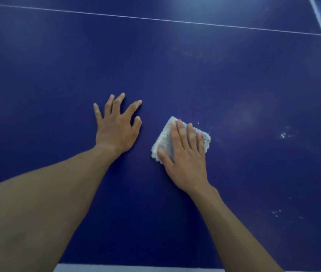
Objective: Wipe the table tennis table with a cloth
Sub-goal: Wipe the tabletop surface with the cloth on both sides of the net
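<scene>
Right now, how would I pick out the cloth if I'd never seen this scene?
Start with the dark blue table tennis table filling the view, then the two hands on it. Under the flat fingers of the right hand lies the cloth. It is the only pale, nubbly patch; the left hand rests on bare blue.

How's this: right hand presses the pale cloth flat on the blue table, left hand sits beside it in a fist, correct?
Not quite. The head view shows the left hand with fingers spread, flat on the table, not in a fist. The right hand does press the cloth flat beside it.
</scene>
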